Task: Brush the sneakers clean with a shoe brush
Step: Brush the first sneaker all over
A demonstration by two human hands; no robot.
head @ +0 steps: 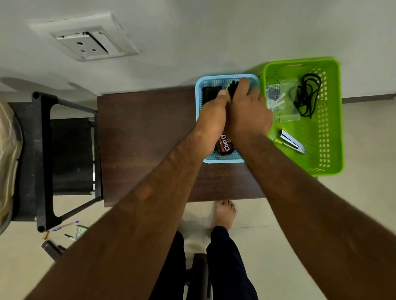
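Both my hands reach into a light blue basket [200, 91] on the dark wooden table [146, 136]. My left hand [212, 121] and my right hand [247, 113] sit close together and hold a shoe brush [233, 87] with black bristles between them, above the basket's far end. The right hand's fingers curl over the brush; the left thumb presses its side. A round tin of Cherry shoe polish [225, 146] lies in the basket under my wrists. A black object [211, 94] lies in the basket's far left corner. No sneakers are in view.
A green basket [328, 132] stands to the right, overhanging the table, with a stapler [291, 143], a black cord [306, 97] and a plastic bag [279, 101]. A black chair [64, 156] stands left. Pens [64, 226] lie on the floor. My bare foot [224, 214] is below the table's edge.
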